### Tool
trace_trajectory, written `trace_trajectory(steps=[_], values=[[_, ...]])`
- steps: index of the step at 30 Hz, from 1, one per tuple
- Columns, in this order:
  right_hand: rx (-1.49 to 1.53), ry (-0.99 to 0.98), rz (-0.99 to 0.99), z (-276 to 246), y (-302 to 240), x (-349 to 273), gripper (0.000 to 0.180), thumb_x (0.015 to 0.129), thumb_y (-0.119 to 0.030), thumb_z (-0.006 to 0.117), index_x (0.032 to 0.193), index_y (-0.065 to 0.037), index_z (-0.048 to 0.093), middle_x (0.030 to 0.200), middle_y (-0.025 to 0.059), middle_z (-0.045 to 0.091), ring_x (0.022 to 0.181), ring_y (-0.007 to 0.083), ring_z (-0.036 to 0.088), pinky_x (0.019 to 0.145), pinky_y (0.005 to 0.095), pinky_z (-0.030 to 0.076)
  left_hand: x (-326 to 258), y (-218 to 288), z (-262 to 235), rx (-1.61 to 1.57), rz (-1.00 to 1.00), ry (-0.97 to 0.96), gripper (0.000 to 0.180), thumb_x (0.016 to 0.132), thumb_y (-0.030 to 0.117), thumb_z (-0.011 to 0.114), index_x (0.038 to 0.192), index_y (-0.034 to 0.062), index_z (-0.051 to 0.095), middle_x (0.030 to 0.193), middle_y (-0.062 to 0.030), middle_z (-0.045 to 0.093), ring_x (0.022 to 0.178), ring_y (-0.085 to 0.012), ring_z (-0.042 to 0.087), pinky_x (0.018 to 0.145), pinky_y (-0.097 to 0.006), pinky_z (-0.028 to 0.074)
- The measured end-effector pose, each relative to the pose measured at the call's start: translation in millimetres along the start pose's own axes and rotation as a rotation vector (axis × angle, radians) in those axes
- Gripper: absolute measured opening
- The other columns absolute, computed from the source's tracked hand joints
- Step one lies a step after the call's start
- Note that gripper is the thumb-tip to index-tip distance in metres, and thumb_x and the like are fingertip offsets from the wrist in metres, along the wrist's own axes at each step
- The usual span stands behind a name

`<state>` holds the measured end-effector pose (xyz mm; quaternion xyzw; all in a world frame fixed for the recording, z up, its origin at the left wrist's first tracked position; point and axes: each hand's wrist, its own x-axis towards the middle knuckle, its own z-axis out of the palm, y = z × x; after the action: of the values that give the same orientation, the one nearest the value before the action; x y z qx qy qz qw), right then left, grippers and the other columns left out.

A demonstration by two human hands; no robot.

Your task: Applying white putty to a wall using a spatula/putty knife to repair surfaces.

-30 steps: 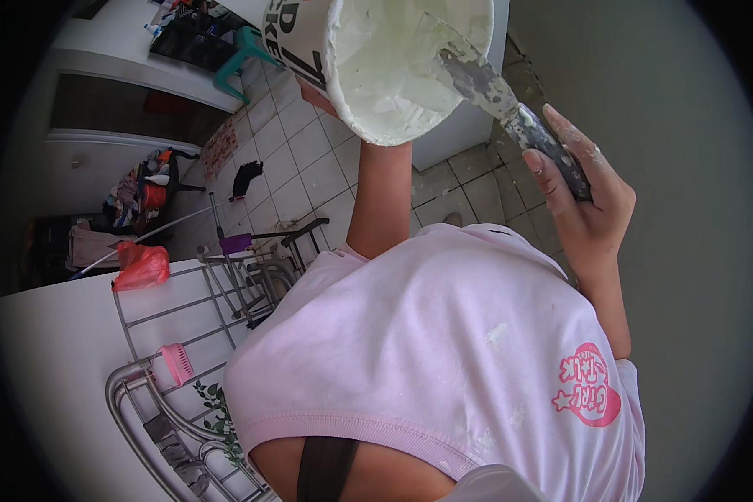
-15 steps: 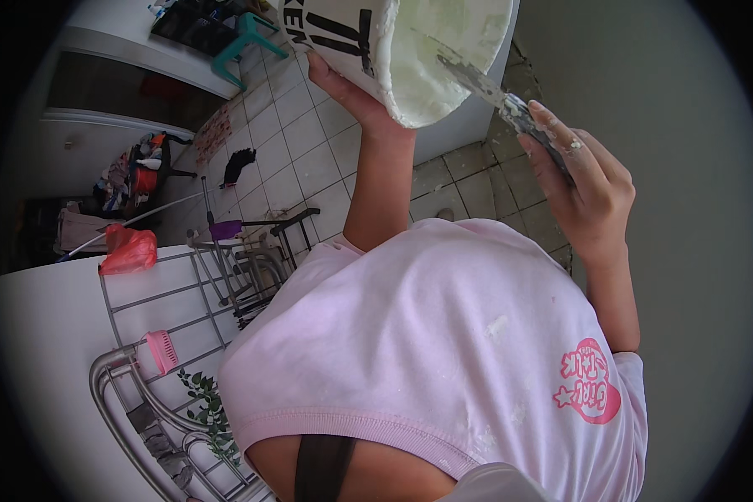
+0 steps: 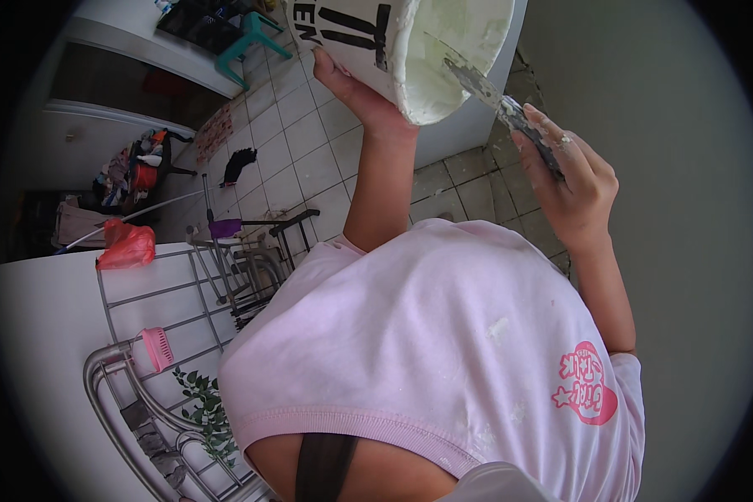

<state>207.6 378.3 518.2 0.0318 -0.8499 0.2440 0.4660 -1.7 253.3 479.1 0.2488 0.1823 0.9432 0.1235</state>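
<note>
My left hand (image 3: 361, 102) grips a white plastic bucket (image 3: 364, 69) with bold black print from below and the side, at the top of the view. The bucket is tipped, so its mouth faces right, and pale, whitish paste (image 3: 431, 75) coats its inside and rim. In my right hand (image 3: 579, 184) is a putty knife (image 3: 475, 82), fingers closed around its paste-smeared handle. The blade points up and left into the bucket's mouth; whether its tip touches the inner wall I cannot tell. Bits of paste stick to my right fingers.
A plain grey-green wall (image 3: 669, 251) rises close on the right. Tiled floor (image 3: 293, 159) lies below, with a black cloth (image 3: 239, 166) on it. At the left stand a metal frame rack (image 3: 155, 305), a red plastic bag (image 3: 128, 244) and a pink basket (image 3: 156, 348). A teal stool (image 3: 251, 46) is farther off.
My right hand and the putty knife have shifted slightly left and up. The bucket has moved a little right in my left hand.
</note>
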Motion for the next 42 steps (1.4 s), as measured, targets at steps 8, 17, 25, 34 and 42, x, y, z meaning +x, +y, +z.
trace_trajectory(steps=[8,17,25,34,42], values=[[0.004,0.100,-0.051,11.4,0.4,-6.7,0.031,0.077,0.003,0.081,0.107,0.001,0.072,0.079,0.0103,0.072,0.055,0.0157,0.062,0.049,0.0262,0.049,4.3,1.1,-10.4,0.121,0.000,0.006,0.085,0.092,0.078,0.033,0.154,0.0201,0.038,0.156,-0.0031,0.042,0.139,-0.0271,0.045,0.112,-0.047,0.041],[-0.004,0.137,-0.034,11.5,-4.5,-21.7,0.030,0.076,0.006,0.081,0.103,0.006,0.068,0.097,0.0151,0.076,0.065,0.0204,0.071,0.055,0.0267,0.055,0.9,-2.2,18.0,0.344,0.039,-0.008,0.086,0.092,0.078,0.030,0.155,0.0203,0.038,0.160,-0.0049,0.036,0.141,-0.0287,0.043,0.112,-0.049,0.041],[-0.039,0.143,0.056,10.0,-5.5,-21.9,0.032,0.077,0.006,0.081,0.106,0.005,0.068,0.094,0.0149,0.076,0.064,0.0193,0.070,0.054,0.0262,0.054,8.8,-13.4,2.6,0.062,-0.058,0.017,0.083,0.093,0.078,0.030,0.153,0.0220,0.040,0.156,-0.0020,0.042,0.138,-0.0247,0.046,0.108,-0.045,0.045],[-0.035,0.119,0.061,5.6,-3.5,-20.1,0.029,0.078,0.006,0.081,0.104,0.005,0.069,0.090,0.0139,0.076,0.061,0.0184,0.068,0.053,0.0260,0.052,9.3,-19.8,23.8,-0.043,-0.093,-0.025,0.064,0.095,0.065,0.046,0.140,0.0190,0.051,0.133,0.0022,0.059,0.118,-0.0178,0.060,0.095,-0.037,0.054],[-0.067,0.131,0.089,1.6,5.0,-16.1,0.029,0.077,0.006,0.081,0.104,0.004,0.070,0.092,0.0141,0.076,0.061,0.0183,0.068,0.055,0.0263,0.053,19.9,-38.6,15.4,-0.179,-0.129,-0.063,0.063,0.095,0.062,0.048,0.141,0.0188,0.051,0.133,0.0018,0.060,0.118,-0.0185,0.061,0.097,-0.037,0.053]])
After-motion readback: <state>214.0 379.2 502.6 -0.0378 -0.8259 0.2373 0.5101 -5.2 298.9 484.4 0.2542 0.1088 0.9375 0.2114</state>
